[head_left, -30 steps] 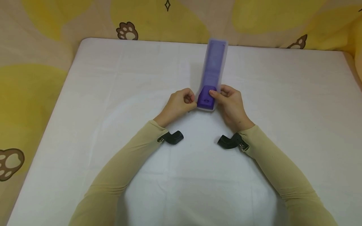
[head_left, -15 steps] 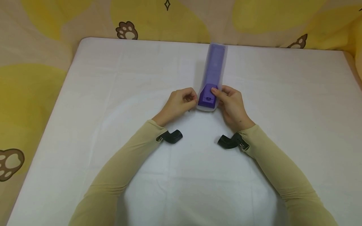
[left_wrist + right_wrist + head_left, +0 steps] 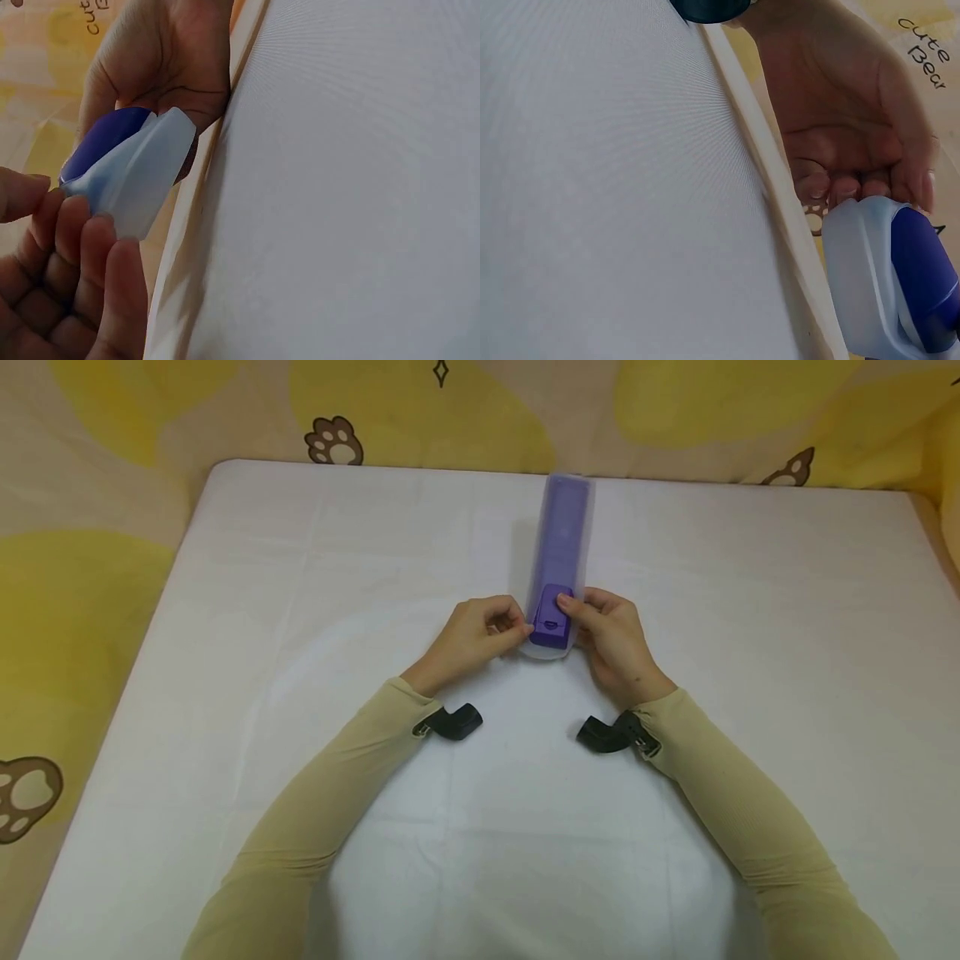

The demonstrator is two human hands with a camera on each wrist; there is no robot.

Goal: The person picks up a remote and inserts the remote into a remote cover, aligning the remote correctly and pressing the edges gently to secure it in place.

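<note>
Gripping purple remote (image 3: pixel 553 610) in translucent sleeve (image 3: pixel 567 527).

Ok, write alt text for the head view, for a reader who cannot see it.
Two hands in beige sleeves hold the near end of a purple remote in a translucent cover on a white table. The left hand pinches the cover's edge; the right hand grips the other side, thumb on the remote. A yellow paw-print cloth surrounds the table.
</note>
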